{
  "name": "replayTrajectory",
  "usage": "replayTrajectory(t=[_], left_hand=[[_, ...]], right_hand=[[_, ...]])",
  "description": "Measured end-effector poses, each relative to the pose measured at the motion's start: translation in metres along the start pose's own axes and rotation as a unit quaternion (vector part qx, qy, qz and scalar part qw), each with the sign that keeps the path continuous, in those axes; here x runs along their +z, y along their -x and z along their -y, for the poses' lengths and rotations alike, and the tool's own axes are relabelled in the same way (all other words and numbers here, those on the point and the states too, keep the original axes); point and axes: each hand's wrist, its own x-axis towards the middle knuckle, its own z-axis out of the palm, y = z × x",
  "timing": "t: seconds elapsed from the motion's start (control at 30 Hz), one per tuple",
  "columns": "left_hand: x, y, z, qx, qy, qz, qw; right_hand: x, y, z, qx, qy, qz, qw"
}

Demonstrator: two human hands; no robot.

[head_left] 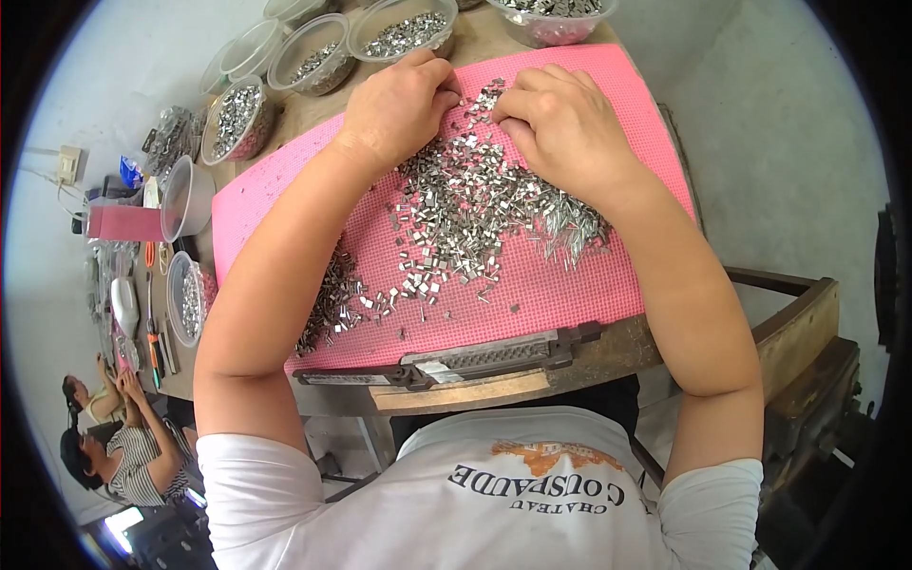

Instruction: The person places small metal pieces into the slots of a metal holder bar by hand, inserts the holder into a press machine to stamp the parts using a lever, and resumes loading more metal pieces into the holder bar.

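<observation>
A wide pile of small shiny metal pieces [465, 214] lies spread on a pink textured mat [256, 223]. At the pile's far end my left hand [404, 104] is closed, fingers curled and fingertips down by the mat. Across a narrow gap my right hand [560, 123] is also closed, thumb and fingers bent together at the pile's edge. Whatever either hand pinches is too small or hidden to make out. Thin metal pins [570, 228] lie heaped below my right hand, and darker small pieces [332, 290] gather beside my left forearm.
Clear plastic tubs of metal pieces [404, 33] line the table's far and left sides; another tub [554, 24] stands far right. A black slotted bar [484, 359] lies along the near edge. Pliers and other hand tools [154, 351] sit left. Two people [142, 461] are at lower left.
</observation>
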Motion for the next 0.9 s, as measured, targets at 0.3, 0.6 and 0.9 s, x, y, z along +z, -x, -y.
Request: replayTrajectory(t=[0.3, 0.6, 0.9], left_hand=[[-0.032, 0.035, -0.043, -0.019, 0.114, 0.001, 0.993], [-0.063, 0.092, -0.075, -0.099, 0.326, 0.09, 0.936], [-0.058, 0.16, -0.101, -0.084, 0.356, 0.023, 0.931]], right_hand=[[0.002, 0.002, -0.004, 0.012, -0.022, -0.027, 0.999], [0.005, 0.003, 0.006, -0.023, 0.071, -0.022, 0.997], [0.013, -0.012, 0.007, -0.016, 0.191, 0.019, 0.981]])
